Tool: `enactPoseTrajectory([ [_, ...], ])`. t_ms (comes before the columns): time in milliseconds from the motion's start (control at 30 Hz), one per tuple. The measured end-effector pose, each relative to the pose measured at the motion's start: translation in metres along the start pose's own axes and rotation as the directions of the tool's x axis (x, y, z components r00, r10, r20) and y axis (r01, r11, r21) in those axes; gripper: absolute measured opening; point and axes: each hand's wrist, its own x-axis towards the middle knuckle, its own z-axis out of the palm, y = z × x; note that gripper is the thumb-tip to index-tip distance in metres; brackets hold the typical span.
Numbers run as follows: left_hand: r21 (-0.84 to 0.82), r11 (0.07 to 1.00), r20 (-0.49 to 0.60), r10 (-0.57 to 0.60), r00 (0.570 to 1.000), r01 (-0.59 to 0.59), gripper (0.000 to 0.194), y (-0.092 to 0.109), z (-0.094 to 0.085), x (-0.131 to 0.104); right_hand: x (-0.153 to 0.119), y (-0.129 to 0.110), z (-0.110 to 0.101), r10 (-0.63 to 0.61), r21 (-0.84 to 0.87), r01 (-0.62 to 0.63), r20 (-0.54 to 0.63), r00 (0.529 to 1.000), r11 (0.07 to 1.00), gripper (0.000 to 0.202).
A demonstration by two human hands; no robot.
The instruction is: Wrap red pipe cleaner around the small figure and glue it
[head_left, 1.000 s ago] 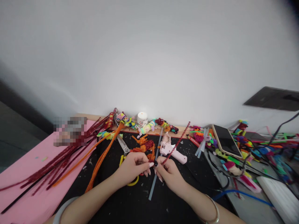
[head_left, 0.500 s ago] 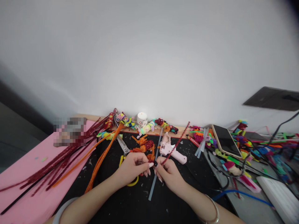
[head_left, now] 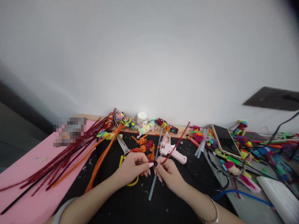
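Observation:
A red tinsel stem (head_left: 178,141) rises at a slant from between my fingers, its free end pointing up and right. My left hand (head_left: 135,166) pinches its low end, thumb against forefinger. Fingertips nearly touching the left ones, my right hand (head_left: 168,174) is closed on the same stem. Behind the stem lies a pale pink glue gun (head_left: 174,152). Just beyond my left hand is an orange and red fuzzy figure (head_left: 147,145). Scissors (head_left: 123,145) with yellow handles lie partly under my left hand. A translucent glue stick (head_left: 152,188) runs beneath my fingertips on the black mat (head_left: 140,208).
On the left, red stems (head_left: 60,155) spread over a pink surface (head_left: 21,174), beside orange stems (head_left: 100,161). A white cup (head_left: 142,119) and small figures line the wall. To the right are a phone (head_left: 226,140), cables, colourful stems and a white box (head_left: 277,197).

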Motion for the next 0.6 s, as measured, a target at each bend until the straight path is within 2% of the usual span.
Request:
enactPoseTrajectory([
  [200, -0.015, 1.000, 0.007, 0.013, 1.000, -0.013, 0.023, -0.0010, 0.0001, 0.0023, 0.0009, -0.0002, -0.0007, 0.007, 0.035, -0.007, -0.012, 1.000, 0.999, 0.030],
  [400, -0.039, 0.999, 0.034, 0.029, 0.999, -0.027, 0.017, -0.0042, -0.0003, 0.0022, 0.0030, -0.0022, -0.0011, 0.067, 0.147, -0.063, -0.024, 0.997, 0.987, 0.030],
  [600, 0.031, 0.998, 0.043, 0.054, 0.998, -0.056, 0.019, -0.0031, 0.0002, 0.0018, 0.0048, -0.0004, -0.0022, 0.138, 0.252, -0.118, -0.062, 0.989, 0.961, 0.032],
])
